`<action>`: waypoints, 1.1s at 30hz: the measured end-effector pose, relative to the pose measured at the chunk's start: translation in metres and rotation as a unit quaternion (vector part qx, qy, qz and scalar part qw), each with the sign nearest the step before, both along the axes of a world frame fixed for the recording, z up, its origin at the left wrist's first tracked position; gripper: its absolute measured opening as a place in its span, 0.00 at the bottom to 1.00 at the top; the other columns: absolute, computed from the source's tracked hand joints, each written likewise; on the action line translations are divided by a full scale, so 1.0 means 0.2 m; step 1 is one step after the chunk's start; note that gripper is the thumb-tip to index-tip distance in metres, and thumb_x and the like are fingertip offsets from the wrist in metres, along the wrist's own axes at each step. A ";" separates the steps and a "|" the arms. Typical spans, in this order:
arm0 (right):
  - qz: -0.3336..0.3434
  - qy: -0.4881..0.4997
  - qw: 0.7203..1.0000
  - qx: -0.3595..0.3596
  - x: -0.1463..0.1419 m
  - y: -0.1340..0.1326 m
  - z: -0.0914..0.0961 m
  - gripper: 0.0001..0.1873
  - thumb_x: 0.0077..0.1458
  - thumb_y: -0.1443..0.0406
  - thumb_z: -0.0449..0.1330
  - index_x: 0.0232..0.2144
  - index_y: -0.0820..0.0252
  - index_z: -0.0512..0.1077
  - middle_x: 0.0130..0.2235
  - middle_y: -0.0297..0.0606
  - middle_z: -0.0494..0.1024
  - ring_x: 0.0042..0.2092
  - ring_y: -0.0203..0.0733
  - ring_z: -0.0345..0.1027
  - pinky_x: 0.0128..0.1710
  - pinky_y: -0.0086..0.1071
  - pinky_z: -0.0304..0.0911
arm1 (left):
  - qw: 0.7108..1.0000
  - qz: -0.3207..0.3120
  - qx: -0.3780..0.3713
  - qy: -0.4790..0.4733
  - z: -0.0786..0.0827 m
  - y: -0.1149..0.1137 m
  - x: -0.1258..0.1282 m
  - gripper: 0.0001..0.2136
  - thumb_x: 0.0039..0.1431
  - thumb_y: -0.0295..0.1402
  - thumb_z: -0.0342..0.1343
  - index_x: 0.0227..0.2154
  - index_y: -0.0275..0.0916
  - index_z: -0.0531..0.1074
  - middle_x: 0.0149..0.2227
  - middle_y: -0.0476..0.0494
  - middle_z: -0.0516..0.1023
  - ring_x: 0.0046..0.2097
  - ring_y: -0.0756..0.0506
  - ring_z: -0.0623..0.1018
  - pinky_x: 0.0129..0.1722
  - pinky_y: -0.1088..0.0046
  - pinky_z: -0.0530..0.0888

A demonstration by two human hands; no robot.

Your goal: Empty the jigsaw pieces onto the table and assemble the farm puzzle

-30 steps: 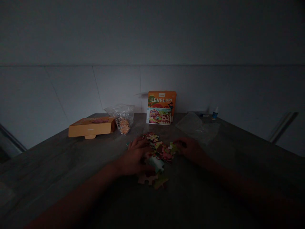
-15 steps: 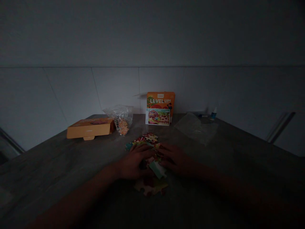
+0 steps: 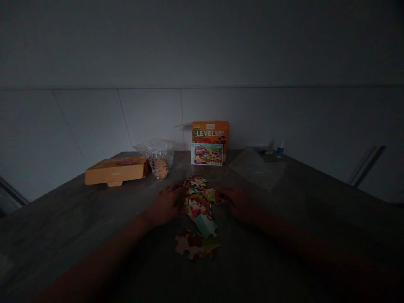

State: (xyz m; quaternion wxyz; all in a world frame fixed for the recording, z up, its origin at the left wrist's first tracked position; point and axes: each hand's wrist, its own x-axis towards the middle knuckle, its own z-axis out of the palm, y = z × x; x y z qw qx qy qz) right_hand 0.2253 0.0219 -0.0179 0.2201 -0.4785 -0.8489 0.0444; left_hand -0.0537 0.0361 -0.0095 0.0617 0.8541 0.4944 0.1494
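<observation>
Several joined pieces (image 3: 192, 246) are lying nearest, back behind both wrists, untouched: flat die-cut card with knobbed edges, printed pink and yellow. 1 pale teal piece (image 3: 205, 225) is sitting just ahead of them, between the wrists.

Change: 0.5 s ago both hands were pressing together on top of the main pile (image 3: 197, 200); now they are moving apart to its 2 sides. The pile is getting uncovered, with printed faces showing again, and the pieces are lying looser and more spread.

Left hand (image 3: 166, 205) is resting flat on the table (image 3: 94, 235), fingers extended and gripping nothing, tips touching the pile's left edge. Right hand (image 3: 238, 203) is resting at the pile's right edge with fingers loosely curled. It is too dark to tell whether they are pinching a piece. The pile is sitting between the 2 sets of fingertips.

The tabletop is looking matte grey with faint grain.

Beyond the fingertips:
- Left: a flat orange cardboard box (image 3: 115, 170), and a crinkled clear bag (image 3: 158, 158) holding more pieces just beside it.
- Straight ahead: an upright orange box (image 3: 211, 131) marked LEVEL UP!, with a glossy picture card (image 3: 206, 153) leaning on it.
- Right: a limp clear plastic sheet (image 3: 257, 168), then 1 small bottle (image 3: 280, 149) against the smooth tiled wall (image 3: 151, 118).
</observation>
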 end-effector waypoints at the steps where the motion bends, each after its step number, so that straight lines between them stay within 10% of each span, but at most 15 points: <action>1: -0.007 -0.005 1.000 0.015 0.00 0.00 0.00 0.18 0.57 0.73 0.50 0.47 0.63 0.74 0.50 0.48 0.74 0.51 0.49 0.66 0.52 0.45 0.61 | 1.000 0.000 0.001 -0.005 0.00 0.01 0.00 0.24 0.57 0.27 0.49 0.57 0.40 0.63 0.61 0.37 0.63 0.60 0.38 0.66 0.59 0.55 0.63; 11: 0.182 -0.011 0.983 -0.024 -0.13 -0.16 0.06 0.32 0.53 0.52 0.62 0.58 0.55 0.66 0.61 0.46 0.63 0.61 0.55 0.54 0.60 0.51 0.50 | 0.993 0.023 0.070 -0.094 0.01 0.00 0.01 0.13 0.61 0.36 0.52 0.46 0.39 0.74 0.47 0.37 0.71 0.51 0.39 0.71 0.54 0.59 0.69; 20: 0.166 0.007 0.986 -0.032 -0.12 -0.15 0.05 0.28 0.54 0.58 0.62 0.57 0.54 0.66 0.59 0.43 0.65 0.60 0.53 0.54 0.61 0.49 0.50 | 0.998 -0.048 0.001 -0.045 0.06 -0.10 0.06 0.19 0.50 0.45 0.63 0.43 0.42 0.73 0.59 0.38 0.62 0.61 0.30 0.57 0.58 0.47 0.59; 33: 0.141 -0.065 0.988 0.021 -0.13 -0.20 0.10 0.25 0.61 0.59 0.55 0.59 0.54 0.64 0.64 0.45 0.58 0.65 0.56 0.47 0.62 0.55 0.45 | 0.937 0.091 -0.051 -0.333 0.07 -0.02 0.04 0.10 0.55 0.40 0.54 0.32 0.37 0.67 0.29 0.46 0.73 0.33 0.44 0.74 0.31 0.70 0.70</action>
